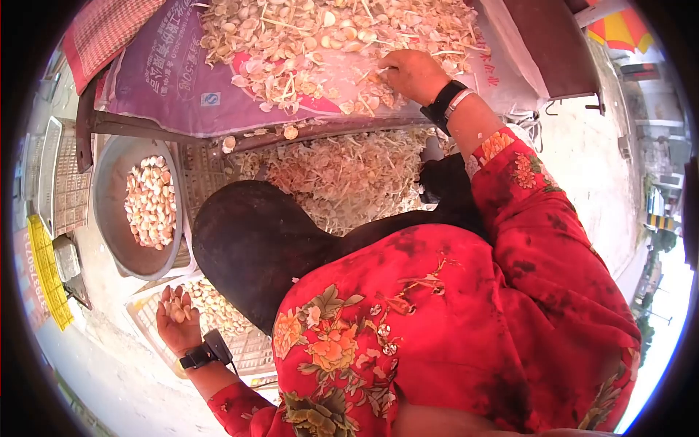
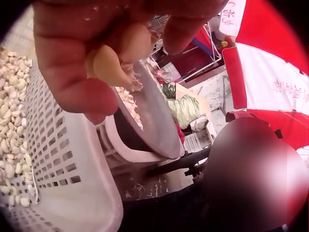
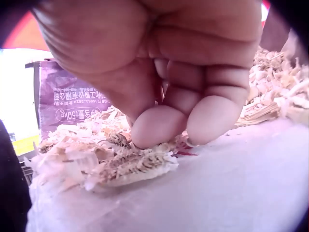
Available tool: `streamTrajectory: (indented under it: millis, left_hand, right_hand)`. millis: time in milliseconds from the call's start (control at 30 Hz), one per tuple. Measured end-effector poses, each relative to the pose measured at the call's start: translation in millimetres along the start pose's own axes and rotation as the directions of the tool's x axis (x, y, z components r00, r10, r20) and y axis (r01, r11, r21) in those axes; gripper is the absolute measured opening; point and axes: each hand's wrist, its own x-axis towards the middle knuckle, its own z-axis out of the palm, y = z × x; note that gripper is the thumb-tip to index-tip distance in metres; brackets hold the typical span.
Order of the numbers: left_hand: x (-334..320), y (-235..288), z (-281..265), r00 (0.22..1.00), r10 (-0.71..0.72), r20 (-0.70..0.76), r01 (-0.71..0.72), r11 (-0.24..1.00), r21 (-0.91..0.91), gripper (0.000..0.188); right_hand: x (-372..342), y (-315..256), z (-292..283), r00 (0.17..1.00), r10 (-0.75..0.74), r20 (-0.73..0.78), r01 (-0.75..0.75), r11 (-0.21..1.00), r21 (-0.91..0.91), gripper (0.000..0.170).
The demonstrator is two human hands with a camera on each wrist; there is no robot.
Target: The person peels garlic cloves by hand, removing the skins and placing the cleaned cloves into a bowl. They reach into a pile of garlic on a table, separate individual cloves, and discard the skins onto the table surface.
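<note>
Several garlic cloves [image 1: 177, 309] [image 2: 110, 65] lie in the curled fingers of the left hand [image 1: 179, 328] [image 2: 72, 63], beside a pale crate [image 1: 251, 351] [image 2: 79, 145] with many loose cloves [image 1: 211, 306] [image 2: 12, 116]. At the table, the right hand [image 1: 416, 75] [image 3: 159, 63] has its fingers bent down at the edge of a heap of garlic and dry skins [image 1: 320, 44] [image 3: 87, 140]. A brown-and-white garlic piece [image 3: 140, 166] lies just under its fingertips [image 3: 159, 126]. Whether these fingers pinch anything is hidden.
Purple printed sacking [image 1: 175, 80] [image 3: 72, 96] covers the table. A grey basin [image 1: 109, 207] [image 2: 161, 116] with reddish cloves stands to the left. Skins [image 1: 349, 175] are piled below the table edge, near a dark-covered knee [image 1: 247, 240]. Another crate [image 1: 65, 175] stands farther left.
</note>
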Motion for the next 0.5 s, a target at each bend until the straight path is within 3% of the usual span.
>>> streamTrajectory:
  millis: [33, 67, 100, 167, 200, 233, 267, 300, 333, 400, 433, 500]
  left_hand:
    - [-9.6, -6.5, 2.0, 0.908, 0.008, -0.418, 0.155, 0.922, 0.355, 0.044]
    - [-15.6, -13.7, 6.4, 0.665, 0.175, -0.726, 0.422, 0.715, 0.558, 0.050]
    - [-13.6, -12.6, 1.1, 0.733, 0.218, -0.644, 0.305, 0.740, 0.599, 0.052]
    - [-14.7, -9.7, -14.1, 0.820, 0.316, -0.477, 0.069, 0.773, 0.631, 0.055]
    - [-11.4, -3.5, 16.1, 0.841, 0.345, -0.415, -0.077, 0.837, 0.541, 0.050]
    - [-9.1, 2.4, 49.8, 0.858, 0.422, -0.292, -0.206, 0.804, 0.557, 0.042]
    - [-6.3, 3.9, 87.1, 0.847, 0.505, -0.169, -0.368, 0.784, 0.500, 0.032]
    - [2.3, 7.3, 110.9, 0.857, 0.512, 0.058, -0.488, 0.770, 0.410, 0.027]
    - [-1.1, 3.4, 164.3, 0.854, 0.475, 0.213, -0.520, 0.789, 0.326, 0.025]
    - [0.5, -12.9, 242.7, 0.859, 0.214, 0.465, -0.384, 0.871, 0.308, 0.035]
    - [4.1, -25.0, 277.3, 0.865, 0.033, 0.501, -0.247, 0.896, 0.368, 0.043]
    - [25.8, -57.9, 324.6, 0.778, -0.291, 0.557, -0.097, 0.820, 0.564, 0.053]
  right_hand:
    - [0.1, -0.1, -0.7, 0.998, 0.055, 0.015, -0.056, 0.992, 0.110, 0.023]
    - [-0.6, 0.3, -2.6, 0.993, 0.109, 0.034, -0.114, 0.970, 0.213, 0.022]
    - [-3.0, -2.0, -6.5, 0.985, 0.161, 0.063, -0.173, 0.935, 0.310, 0.022]
    - [-9.9, -7.9, -17.8, 0.940, 0.238, 0.243, -0.338, 0.742, 0.580, 0.021]
    - [-11.5, -16.1, -25.0, 0.910, 0.245, 0.335, -0.413, 0.604, 0.682, 0.021]
    - [-15.2, -25.5, -31.4, 0.896, 0.214, 0.389, -0.444, 0.471, 0.762, 0.023]
    - [-17.8, -29.1, -32.4, 0.905, 0.167, 0.390, -0.424, 0.414, 0.806, 0.022]
    - [-21.8, -31.7, -32.2, 0.912, 0.121, 0.392, -0.408, 0.353, 0.842, 0.021]
    - [-26.4, -36.1, -32.1, 0.918, 0.073, 0.390, -0.394, 0.288, 0.873, 0.020]
    - [-35.2, -60.1, -40.6, 0.922, 0.012, 0.386, -0.374, 0.283, 0.883, 0.018]
    - [-40.3, -69.9, -44.4, 0.924, -0.033, 0.382, -0.354, 0.309, 0.883, 0.017]
    - [-53.1, -96.2, -53.4, 0.932, -0.085, 0.354, -0.298, 0.379, 0.876, 0.015]
